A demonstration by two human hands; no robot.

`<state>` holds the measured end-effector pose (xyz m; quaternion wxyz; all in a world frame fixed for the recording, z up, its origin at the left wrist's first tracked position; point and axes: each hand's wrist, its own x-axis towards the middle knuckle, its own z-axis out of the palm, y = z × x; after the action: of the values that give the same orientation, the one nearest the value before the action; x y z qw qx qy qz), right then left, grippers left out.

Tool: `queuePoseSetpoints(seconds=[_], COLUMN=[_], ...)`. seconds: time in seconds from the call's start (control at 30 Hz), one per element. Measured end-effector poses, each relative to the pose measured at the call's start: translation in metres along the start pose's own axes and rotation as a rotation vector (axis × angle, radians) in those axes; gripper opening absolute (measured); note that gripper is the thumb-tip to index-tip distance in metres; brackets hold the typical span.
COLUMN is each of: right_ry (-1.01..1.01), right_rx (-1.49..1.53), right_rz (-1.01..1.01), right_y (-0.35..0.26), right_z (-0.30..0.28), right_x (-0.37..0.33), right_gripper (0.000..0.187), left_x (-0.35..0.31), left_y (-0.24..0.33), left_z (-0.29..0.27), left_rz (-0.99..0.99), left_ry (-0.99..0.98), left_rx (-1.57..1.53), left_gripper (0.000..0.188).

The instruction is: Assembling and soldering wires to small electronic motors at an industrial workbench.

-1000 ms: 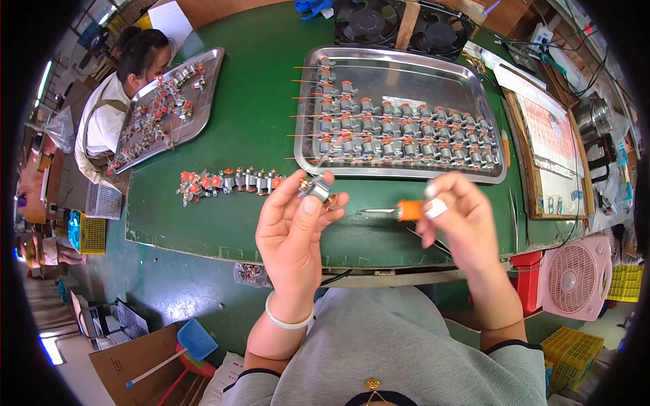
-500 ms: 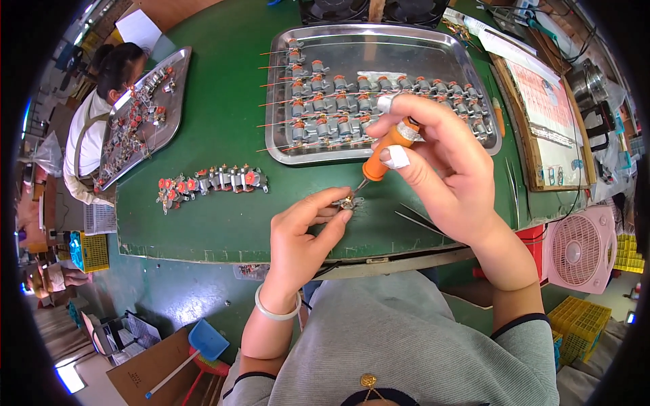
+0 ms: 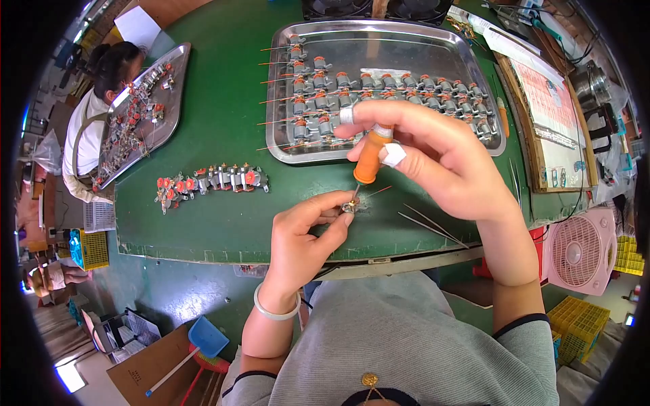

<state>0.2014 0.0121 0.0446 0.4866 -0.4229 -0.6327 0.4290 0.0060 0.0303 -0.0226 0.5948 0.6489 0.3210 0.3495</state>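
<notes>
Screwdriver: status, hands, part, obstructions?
Left hand pinching small metal part. Right hand gripping orange-handled screwdriver, tip down at the part. Tweezers off to the right, not between tool and part.

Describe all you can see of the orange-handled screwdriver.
The screwdriver has a rounded orange handle, apparently plastic, with a silvery band near its top and a thin, metal-looking shaft. The right hand grips it above the green table, nearly upright, shaft down, handle leaning rightward. The shaft reaches the small metal part in the left hand; its tip cannot be made out.
</notes>
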Motion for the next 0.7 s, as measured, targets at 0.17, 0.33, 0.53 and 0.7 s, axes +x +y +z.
queuePoseSetpoints(seconds=[0.17,0.33,0.53,0.7], right_ry=[0.141,0.251,0.247,0.221], right_rx=[-0.207,-0.317,-0.736,-0.51], right_rz=[0.051,0.024,-0.25,-0.189], right_y=[-0.003,-0.001,0.005,0.003], right_z=[0.01,0.014,0.007,0.01], right_x=[0.003,0.005,0.002,0.003], right_gripper=[0.03,0.031,0.035,0.034], left_x=[-0.001,-0.001,-0.001,-0.001], left_y=[0.0,-0.001,0.0,0.0], left_z=[0.002,0.002,0.002,0.002], left_rz=[-0.025,0.021,-0.004,0.02], left_ry=[0.037,0.046,0.06,0.058], left_rx=[0.014,0.059,0.051,0.045], left_gripper=[0.026,0.026,0.026,0.026])
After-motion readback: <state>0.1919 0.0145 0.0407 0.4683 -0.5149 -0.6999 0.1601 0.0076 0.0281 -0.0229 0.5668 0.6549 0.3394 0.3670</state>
